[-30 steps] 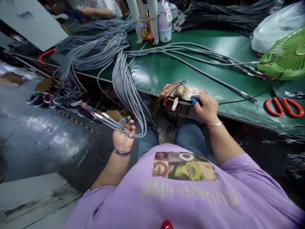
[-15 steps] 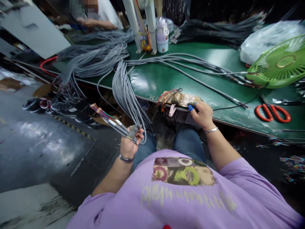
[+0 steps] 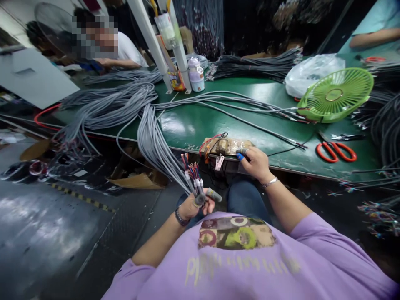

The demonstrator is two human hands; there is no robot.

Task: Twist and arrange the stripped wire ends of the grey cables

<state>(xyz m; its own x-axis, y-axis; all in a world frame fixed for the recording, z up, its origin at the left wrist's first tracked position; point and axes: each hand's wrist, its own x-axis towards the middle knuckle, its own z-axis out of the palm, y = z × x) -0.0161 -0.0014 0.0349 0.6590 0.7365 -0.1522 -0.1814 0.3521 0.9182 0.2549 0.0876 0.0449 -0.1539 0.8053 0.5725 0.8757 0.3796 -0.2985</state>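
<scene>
My left hand (image 3: 200,203), with grey finger covers on, is closed round the ends of several grey cables (image 3: 196,185). Their stripped, multicoloured wire tips point up, below white bands. The cables run back to a thick grey bundle (image 3: 153,133) hanging over the bench edge. My right hand (image 3: 255,163) is at the bench edge, thumb in a blue cover and index finger in a grey one, pinched close together. What lies between those fingertips, if anything, is hidden. They are at the right end of a tape-wrapped board (image 3: 229,146) with red and black leads. A pink clip (image 3: 219,162) hangs from its front.
On the green bench (image 3: 187,125) are red-handled scissors (image 3: 336,151), a green fan (image 3: 336,96), a plastic bag (image 3: 312,75) and a bottle (image 3: 196,75). White posts (image 3: 150,46) rise behind. Co-workers sit at the far left and far right. Cardboard (image 3: 137,182) lies below the bench.
My left hand has moved right, toward my lap, and turned the cable ends from pointing left to pointing up. My right hand stays at the board. The view has shifted.
</scene>
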